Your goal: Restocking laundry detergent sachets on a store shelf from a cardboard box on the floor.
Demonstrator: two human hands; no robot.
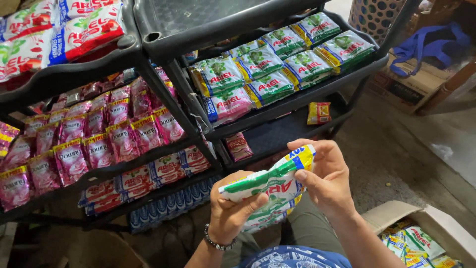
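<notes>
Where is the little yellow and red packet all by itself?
In the head view, the yellow and red packet lies alone on the right rack's lower black shelf, below the green sachets.

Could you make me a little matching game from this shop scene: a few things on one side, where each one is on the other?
Things:
1. green and white sachets
2. pink sachets
3. cardboard box
4. small red packet

Places:
A. on the floor, lower right
B. alone on the right rack's lower shelf
C. held between left hand and right hand
D. in rows on the left rack's middle shelf

Pairs: 1-C, 2-D, 3-A, 4-B
</notes>
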